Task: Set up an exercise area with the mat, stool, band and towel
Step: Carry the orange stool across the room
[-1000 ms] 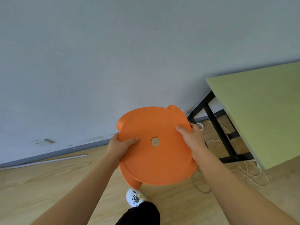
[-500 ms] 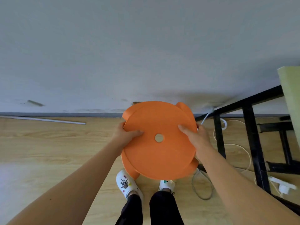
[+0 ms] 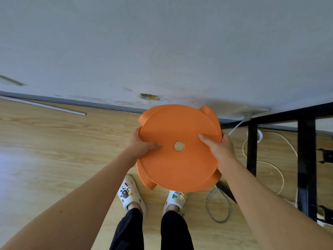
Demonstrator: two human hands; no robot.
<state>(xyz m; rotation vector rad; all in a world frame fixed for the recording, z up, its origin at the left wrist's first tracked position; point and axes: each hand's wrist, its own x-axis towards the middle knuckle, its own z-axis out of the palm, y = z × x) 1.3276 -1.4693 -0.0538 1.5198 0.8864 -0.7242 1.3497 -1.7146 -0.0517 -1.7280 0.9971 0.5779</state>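
The orange stool (image 3: 180,165) is held off the wooden floor (image 3: 45,150), in front of the body above two white clogs (image 3: 131,194), near the wall. Its round seat is gripped at the left rim by the left hand (image 3: 142,147) and at the right rim by the right hand (image 3: 219,150), thumbs laid on top. A black table frame (image 3: 304,159) and white cables (image 3: 277,168) are seen to the right.

Both hands (image 3: 142,147) grip the orange stool (image 3: 180,165) above the floor (image 3: 54,150).

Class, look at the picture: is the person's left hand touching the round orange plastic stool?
Touching. The head view shows the left hand gripping the rim of the round orange plastic stool, thumb pressed flat on the seat top.
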